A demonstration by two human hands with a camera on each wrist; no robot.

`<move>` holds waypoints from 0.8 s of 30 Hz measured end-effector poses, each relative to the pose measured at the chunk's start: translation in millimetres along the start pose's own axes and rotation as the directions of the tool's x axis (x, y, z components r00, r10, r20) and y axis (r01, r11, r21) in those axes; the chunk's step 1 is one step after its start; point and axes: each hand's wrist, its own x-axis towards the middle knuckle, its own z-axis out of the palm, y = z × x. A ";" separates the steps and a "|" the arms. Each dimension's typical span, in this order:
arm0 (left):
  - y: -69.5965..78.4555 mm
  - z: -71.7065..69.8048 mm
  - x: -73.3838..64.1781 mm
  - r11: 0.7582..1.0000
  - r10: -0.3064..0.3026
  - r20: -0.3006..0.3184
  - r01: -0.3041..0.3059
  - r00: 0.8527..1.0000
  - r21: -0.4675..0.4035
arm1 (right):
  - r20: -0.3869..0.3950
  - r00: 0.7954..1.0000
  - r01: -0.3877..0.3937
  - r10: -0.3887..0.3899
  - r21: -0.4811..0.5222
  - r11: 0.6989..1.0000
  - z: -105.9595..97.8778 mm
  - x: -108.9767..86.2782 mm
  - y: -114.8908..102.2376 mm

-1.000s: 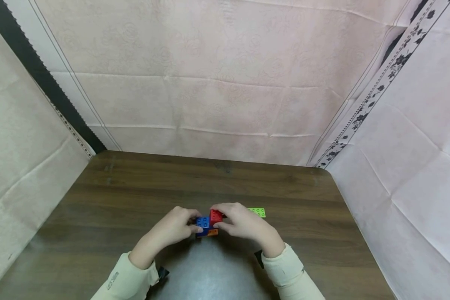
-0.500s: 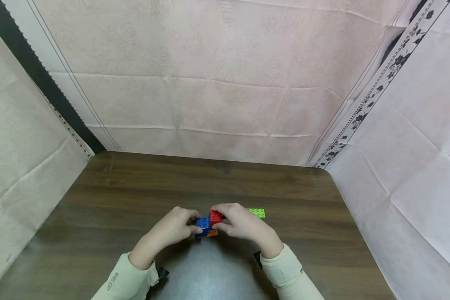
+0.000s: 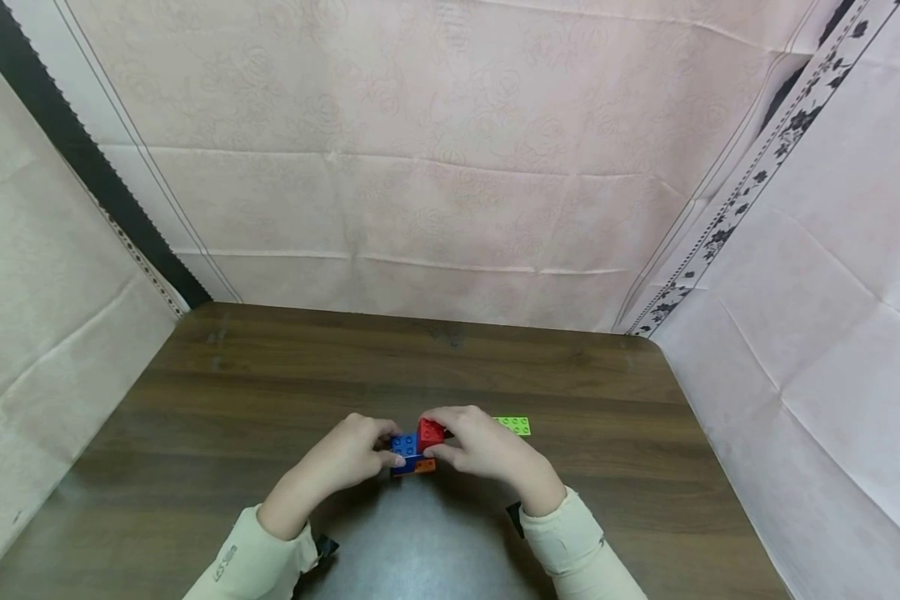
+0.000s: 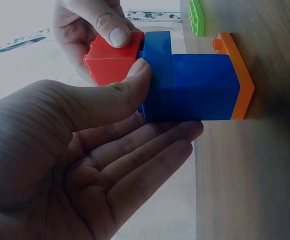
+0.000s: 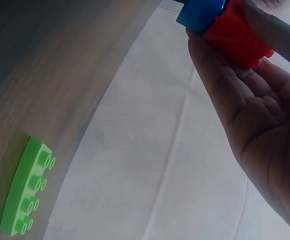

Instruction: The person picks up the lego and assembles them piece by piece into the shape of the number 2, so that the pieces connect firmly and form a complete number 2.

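Observation:
A stack of toy building bricks stands on the table at the person's front. At its bottom lies a thin orange brick (image 4: 242,82), with a blue brick (image 4: 205,87) on it and a second blue brick (image 4: 159,92) above that. The left hand (image 3: 350,454) pinches the upper blue brick, thumb on the near side and fingers behind. On top sits a red brick (image 3: 430,434), offset to the right. Thumb and fingers of the right hand (image 3: 480,442) grip this red brick from its sides. A blue stud (image 4: 141,53) shows at the red brick's base.
A flat light-green brick (image 5: 25,190) with studs lies on the wooden table (image 3: 330,358), just right of and behind the right hand. Pale cloth (image 3: 450,167) hangs at the back and both sides of the table.

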 end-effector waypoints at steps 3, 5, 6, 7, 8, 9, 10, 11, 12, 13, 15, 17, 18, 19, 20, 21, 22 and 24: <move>0.2 0.2 0.3 1.000 -0.005 0.003 0.005 1.000 -0.010 | -0.002 1.000 0.002 -0.002 0.003 1.000 0.5 0.4 0.9; 0.5 0.2 0.2 1.000 -0.008 0.006 0.008 1.000 -0.014 | -0.004 1.000 0.005 -0.005 0.005 1.000 0.9 0.7 1.2; 0.5 0.1 0.2 1.000 -0.009 0.007 0.009 1.000 -0.015 | -0.004 1.000 0.006 -0.006 0.006 1.000 0.9 0.9 1.2; 0.2 0.0 0.2 1.000 -0.009 0.008 0.009 1.000 -0.015 | -0.005 1.000 0.008 -0.008 0.007 1.000 0.9 1.0 1.2; -0.3 -0.1 0.3 1.000 -0.009 0.010 0.009 1.000 -0.015 | -0.006 1.000 0.011 -0.011 0.009 1.000 1.0 1.3 1.4; -0.6 -0.2 0.3 1.000 -0.008 0.011 0.008 1.000 -0.014 | -0.006 1.000 0.015 -0.015 0.010 1.000 0.7 1.4 0.9; -0.7 -0.2 0.4 1.000 -0.008 0.010 0.008 1.000 -0.013 | -0.007 1.000 0.017 -0.017 0.012 1.000 0.8 1.4 1.4; -0.8 -0.1 0.4 1.000 -0.008 0.009 0.009 1.000 -0.013 | -0.006 1.000 0.019 -0.019 0.013 1.000 0.9 1.6 1.9; -0.8 -0.1 0.5 1.000 -0.010 0.008 0.010 1.000 -0.011 | -0.006 1.000 0.021 -0.021 0.016 1.000 0.7 1.7 2.0; -0.8 -0.1 0.6 1.000 -0.011 0.007 0.011 1.000 -0.010 | -0.005 1.000 0.023 -0.022 0.017 1.000 0.7 1.8 2.4; -0.3 0.3 0.6 1.000 -0.014 0.005 0.014 1.000 -0.003 | -0.001 1.000 0.022 -0.022 0.016 1.000 0.4 2.1 2.6; -0.3 0.5 0.4 1.000 -0.017 0.005 0.017 1.000 0.000 | 0.003 1.000 0.020 -0.020 0.013 1.000 0.0 2.7 2.7; -0.2 0.4 0.3 1.000 -0.017 0.006 0.017 1.000 0.000 | 0.006 1.000 0.018 -0.018 0.014 1.000 -0.4 2.8 2.4; -0.2 0.3 0.2 1.000 -0.016 0.006 0.016 1.000 -0.001 | 0.008 1.000 0.015 -0.015 0.016 1.000 -0.6 3.0 2.3; 0.0 0.2 0.0 1.000 -0.016 0.007 0.016 1.000 -0.003 | 0.010 1.000 0.012 -0.012 0.017 1.000 -0.9 3.0 2.1; 0.1 0.2 -0.1 1.000 -0.016 0.007 0.016 1.000 -0.005 | 0.012 1.000 0.009 -0.009 0.021 1.000 -1.2 3.1 2.0; 0.1 0.3 -0.1 1.000 -0.016 0.008 0.016 1.000 -0.008 | 0.015 1.000 0.006 -0.007 0.025 1.000 -1.3 3.2 2.1; 0.2 0.2 0.0 1.000 -0.017 0.007 0.017 1.000 -0.010 | 0.021 1.000 -0.001 0.001 0.033 0.999 -1.5 3.6 2.6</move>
